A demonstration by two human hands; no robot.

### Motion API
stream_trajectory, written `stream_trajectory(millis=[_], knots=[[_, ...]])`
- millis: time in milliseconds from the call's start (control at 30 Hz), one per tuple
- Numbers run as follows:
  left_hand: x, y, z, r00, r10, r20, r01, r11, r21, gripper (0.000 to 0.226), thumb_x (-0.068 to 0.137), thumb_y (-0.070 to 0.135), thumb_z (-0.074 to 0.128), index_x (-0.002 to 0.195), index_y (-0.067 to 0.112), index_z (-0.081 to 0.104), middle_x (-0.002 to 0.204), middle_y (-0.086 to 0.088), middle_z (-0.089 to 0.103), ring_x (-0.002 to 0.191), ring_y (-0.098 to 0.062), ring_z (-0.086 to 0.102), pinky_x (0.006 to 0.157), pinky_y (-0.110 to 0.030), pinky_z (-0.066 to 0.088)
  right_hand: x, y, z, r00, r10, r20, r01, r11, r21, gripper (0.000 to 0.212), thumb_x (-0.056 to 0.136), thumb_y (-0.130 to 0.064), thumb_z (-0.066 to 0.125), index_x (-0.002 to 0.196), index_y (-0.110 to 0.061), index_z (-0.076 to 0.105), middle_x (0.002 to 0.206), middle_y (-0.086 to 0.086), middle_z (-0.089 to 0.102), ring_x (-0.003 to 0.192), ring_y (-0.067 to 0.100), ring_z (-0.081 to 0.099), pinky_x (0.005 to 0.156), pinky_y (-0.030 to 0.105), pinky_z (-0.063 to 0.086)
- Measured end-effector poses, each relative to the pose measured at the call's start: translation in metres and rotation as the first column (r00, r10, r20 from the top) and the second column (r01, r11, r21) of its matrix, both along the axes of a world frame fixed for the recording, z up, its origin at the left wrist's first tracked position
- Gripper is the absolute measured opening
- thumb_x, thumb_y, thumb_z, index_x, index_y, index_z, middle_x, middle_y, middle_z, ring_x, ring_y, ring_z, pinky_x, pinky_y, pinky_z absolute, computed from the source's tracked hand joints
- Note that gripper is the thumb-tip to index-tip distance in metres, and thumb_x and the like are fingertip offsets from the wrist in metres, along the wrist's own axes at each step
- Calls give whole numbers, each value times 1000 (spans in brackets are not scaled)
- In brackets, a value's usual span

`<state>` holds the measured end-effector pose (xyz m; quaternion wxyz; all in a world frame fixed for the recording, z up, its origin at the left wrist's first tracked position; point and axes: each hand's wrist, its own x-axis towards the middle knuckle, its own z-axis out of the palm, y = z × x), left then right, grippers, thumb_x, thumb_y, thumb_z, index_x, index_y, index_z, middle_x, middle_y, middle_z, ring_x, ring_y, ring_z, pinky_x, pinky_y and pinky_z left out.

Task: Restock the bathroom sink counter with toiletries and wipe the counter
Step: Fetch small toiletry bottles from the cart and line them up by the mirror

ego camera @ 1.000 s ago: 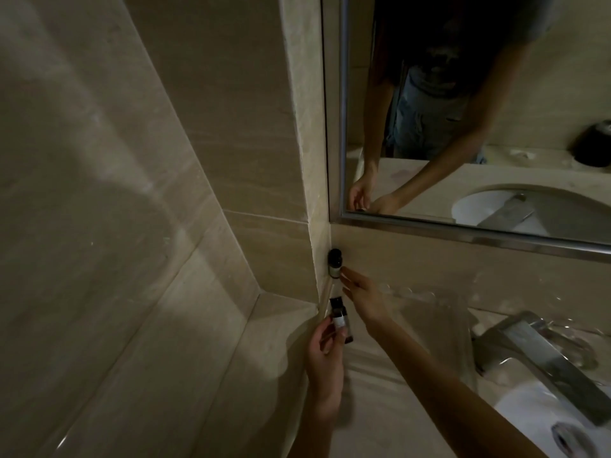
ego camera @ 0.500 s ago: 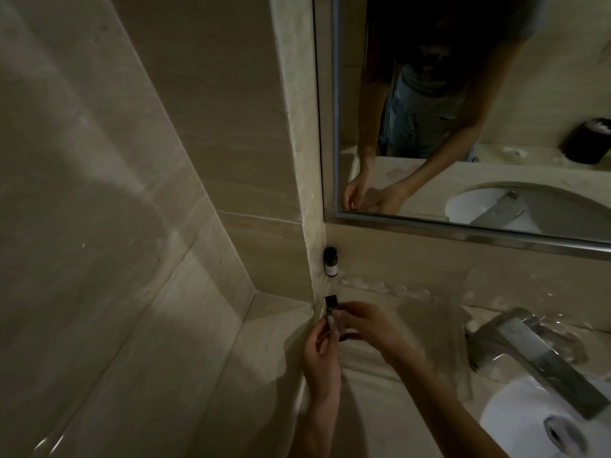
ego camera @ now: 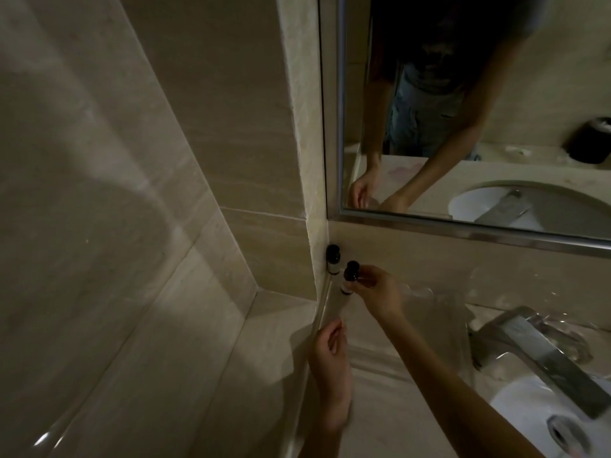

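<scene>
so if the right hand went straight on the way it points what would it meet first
Probably the corner bottle: the right hand, pinching a second bottle, points back-left at it, and the two look close. Depth is unclear; the wall lies just behind.

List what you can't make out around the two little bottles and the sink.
Head view throughout.
Labels on the corner bottle and the held bottle: too small, too dim.
Whether the held bottle's base touches the counter: lost in shadow.
Sink: cut off by the right and bottom edges.
Dark object in the mirror: cut off at the right edge.
</scene>
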<state>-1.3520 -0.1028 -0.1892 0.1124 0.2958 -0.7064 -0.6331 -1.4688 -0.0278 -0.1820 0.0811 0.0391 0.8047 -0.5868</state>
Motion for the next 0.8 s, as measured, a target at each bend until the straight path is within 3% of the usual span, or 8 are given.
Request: stream_trajectory(millis=[100,200,333,467,600,800], knots=[[-1,-2,-4,1000,-13,12,13,1000,-24,28,92,6,58,120,9,63,112,6,63,98,0,58,74,2,43,-10,-8,-7,995,-62,-76,63,998,20,28,83,-21,73,110,-18,65,103,-6,69,90,4,64,75,20,51],[-3,-3,-8,999,-22,33,23,999,-27,29,93,7,58,121,9,63,118,-2,66,106,-8,60,77,0,44,-15,-15,-13,983,-84,-163,93,994,48,20,83,-22,71,102,-25,65,105,-3,67,94,11,64,82,32,55],[-2,-4,-9,999,-38,35,39,998,-42,29,93,9,58,122,10,62,119,-2,66,109,-9,60,79,-2,44,-14,-21,-13,962,-89,-257,134,977,167,23,84,-29,71,104,-23,62,102,-9,63,89,7,61,70,18,47],[-2,-5,-10,998,-37,43,39,997,-62,29,92,6,59,121,9,63,118,-2,66,106,-7,59,78,-1,44,-8,-25,-15,956,-179,-233,212,969,125,26,83,-31,71,103,-24,57,94,-12,64,79,1,62,66,21,51],[-3,-5,-9,999,-28,45,32,996,-82,29,90,2,60,119,7,64,114,-3,67,103,-8,60,76,-1,45,-10,-25,-18,947,-246,-207,272,956,112,19,81,-21,73,94,-21,59,86,-7,65,75,6,61,57,11,40],[-1,-4,-6,998,-42,50,47,994,-94,30,91,1,59,120,6,62,112,0,64,97,-1,57,76,0,45,-11,-22,-22,961,-190,-199,221,964,148,21,84,-27,71,103,-20,64,92,-4,69,83,12,63,69,27,48]])
